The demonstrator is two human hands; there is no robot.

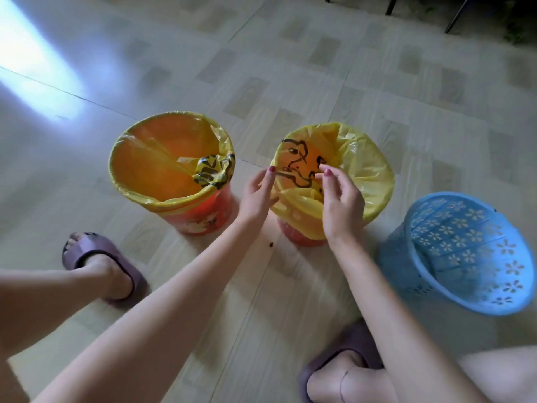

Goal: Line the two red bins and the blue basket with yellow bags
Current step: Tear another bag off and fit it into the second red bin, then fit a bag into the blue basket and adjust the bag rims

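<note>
Two red bins counted, left red bin (200, 219) and right red bin (299, 235), two yellow bags fitted, first yellow bag (145, 196), second yellow bag (372, 175), one blue basket (465, 257), two purple slippers, left slipper (96, 251), right slipper (343, 353), two hands, left hand (257, 199), right hand (343, 205)

We see a pale tiled floor (290, 68) carrying two red plastic bins (200, 218) (299, 237), a blue perforated plastic basket (465, 251) and our purple slippers (98, 266).

The left red bin (200, 218) stands upright on my floor, its yellow bag (157, 170) folded over the rim, black print bunched inside; the second red bin (299, 235) beside it wears a yellow bag with black print (363, 170), draped low over its near side; the blue basket (465, 251), flower-pierced, stands unlined at right, tilted.
</note>
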